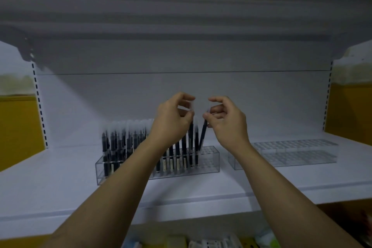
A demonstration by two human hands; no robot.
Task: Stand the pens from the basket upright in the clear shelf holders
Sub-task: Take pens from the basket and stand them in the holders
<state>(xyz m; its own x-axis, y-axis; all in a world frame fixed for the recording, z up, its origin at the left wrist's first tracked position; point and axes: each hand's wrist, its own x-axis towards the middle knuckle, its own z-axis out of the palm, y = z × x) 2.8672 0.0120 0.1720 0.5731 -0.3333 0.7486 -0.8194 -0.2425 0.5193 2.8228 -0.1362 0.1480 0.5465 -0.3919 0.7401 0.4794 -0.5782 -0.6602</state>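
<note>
We see both bare forearms reaching up and forward over the white shelf [60,187], wrists bent so the hands face each other, close but apart, above the clear plastic pen holder [210,160].

The left hand [174,116] has its fingers curled, thumb and fingertips pinching the frosted cap of a dark upright pen [191,134] whose lower end sits in the holder. The right hand [226,120] is curled too, thumb and forefinger pinching the top of a dark leaning pen [203,136]. This one tilts to the right at the top, and its lower end meets the holder's perforated top plate just beside the upright one.

Both pens have slim dark barrels and translucent, milky caps. To their left the holder carries a dense row of standing pens [120,141] of the same kind, some with pale labels low on the barrel. The holder is a long box of glossy see-through plastic with a grid of round holes on top.

A second clear holder [291,153] of the same shape stands well apart to the right on the same matte shelf.
</note>
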